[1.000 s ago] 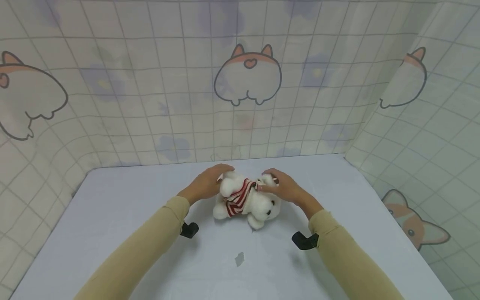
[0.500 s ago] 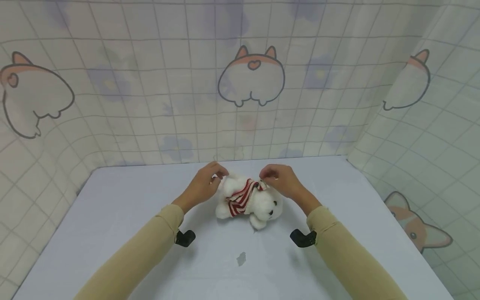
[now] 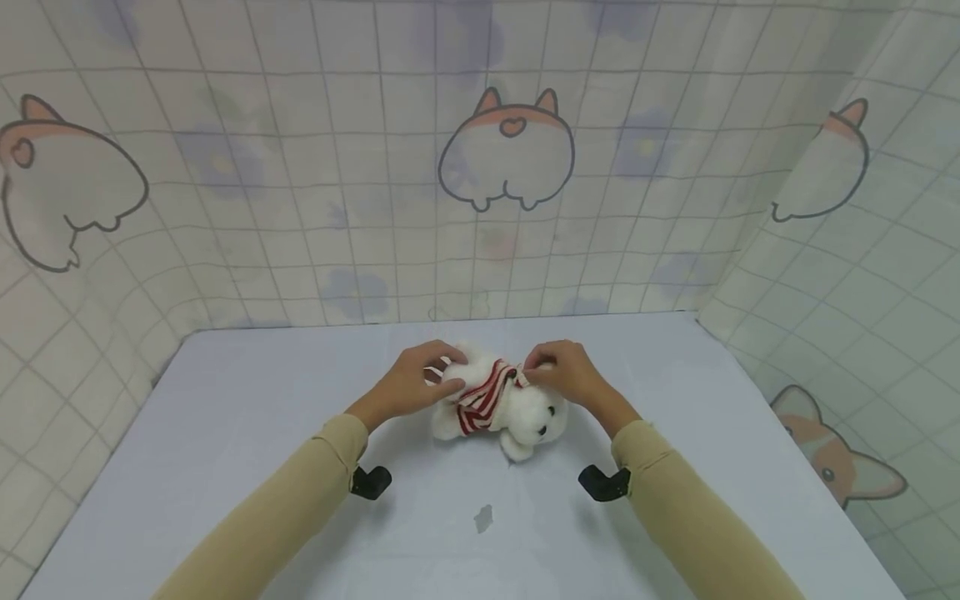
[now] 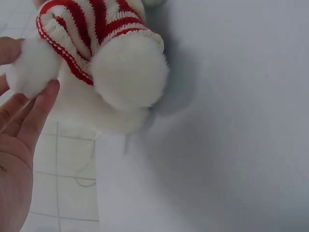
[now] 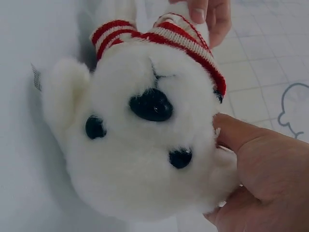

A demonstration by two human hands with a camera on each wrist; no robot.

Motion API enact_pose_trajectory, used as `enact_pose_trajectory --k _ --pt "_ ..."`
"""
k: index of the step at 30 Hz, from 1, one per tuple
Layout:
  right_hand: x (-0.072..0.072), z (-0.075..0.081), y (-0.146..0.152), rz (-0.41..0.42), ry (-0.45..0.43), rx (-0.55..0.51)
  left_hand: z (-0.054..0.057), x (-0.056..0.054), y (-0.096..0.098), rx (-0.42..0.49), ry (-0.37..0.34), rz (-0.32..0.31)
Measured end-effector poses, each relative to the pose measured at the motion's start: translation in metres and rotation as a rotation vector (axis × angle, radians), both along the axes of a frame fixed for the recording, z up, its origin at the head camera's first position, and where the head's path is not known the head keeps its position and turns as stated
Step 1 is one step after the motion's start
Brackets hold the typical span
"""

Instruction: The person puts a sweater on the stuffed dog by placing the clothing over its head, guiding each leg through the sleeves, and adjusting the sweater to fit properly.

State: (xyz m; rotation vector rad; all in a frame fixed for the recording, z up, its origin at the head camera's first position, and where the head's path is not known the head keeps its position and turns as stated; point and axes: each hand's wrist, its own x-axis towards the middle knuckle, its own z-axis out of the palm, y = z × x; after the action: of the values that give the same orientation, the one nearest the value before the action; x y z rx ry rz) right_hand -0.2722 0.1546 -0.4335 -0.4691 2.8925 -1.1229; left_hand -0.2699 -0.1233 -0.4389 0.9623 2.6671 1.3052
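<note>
Although the white plush bear (image 3: 498,404) lies on its side near the far edge of the table (image 3: 247,467), it does not lie free, because both hands have hold of it. Its face (image 5: 140,135) is turned to the person and its head is towards the right. It wears a red-and-white knitted shirt (image 4: 96,24).

The left hand (image 3: 411,379) holds a round white limb (image 4: 34,67), which I take for the upper leg, between the thumb and the fingers. The right hand (image 3: 573,371) pinches the upper ear (image 5: 224,166) at the head; its fingertips behind the ear are hidden. The lower ear (image 5: 63,99) appears to rest against the table.

From here, I judge the weak point to be these small holds: the fur is smooth, so the limb could slip out if the left fingers loosen. If the hands pulled unevenly, the bear could twist, or the ear seam could be strained. A push forward could bring it over the far edge, towards the printed cloth (image 3: 506,283).
</note>
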Motion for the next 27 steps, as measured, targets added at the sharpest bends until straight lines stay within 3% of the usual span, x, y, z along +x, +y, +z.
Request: enact_pose_trajectory --k 5,10,19,27 --pt "0.000 -0.002 -0.004 -0.019 -0.040 -0.039 -0.006 -0.002 0.000 0.043 -0.072 0.043" --pt "-0.001 -0.002 -0.007 0.002 -0.069 -0.080 -0.010 -0.003 -0.001 0.095 -0.110 0.048" --pt "-0.005 -0.006 -0.018 0.003 -0.079 -0.047 -0.013 -0.003 0.002 0.179 -0.147 0.081" --pt "-0.004 -0.002 -0.025 0.064 -0.173 -0.209 -0.015 -0.004 0.013 0.200 -0.139 0.120"
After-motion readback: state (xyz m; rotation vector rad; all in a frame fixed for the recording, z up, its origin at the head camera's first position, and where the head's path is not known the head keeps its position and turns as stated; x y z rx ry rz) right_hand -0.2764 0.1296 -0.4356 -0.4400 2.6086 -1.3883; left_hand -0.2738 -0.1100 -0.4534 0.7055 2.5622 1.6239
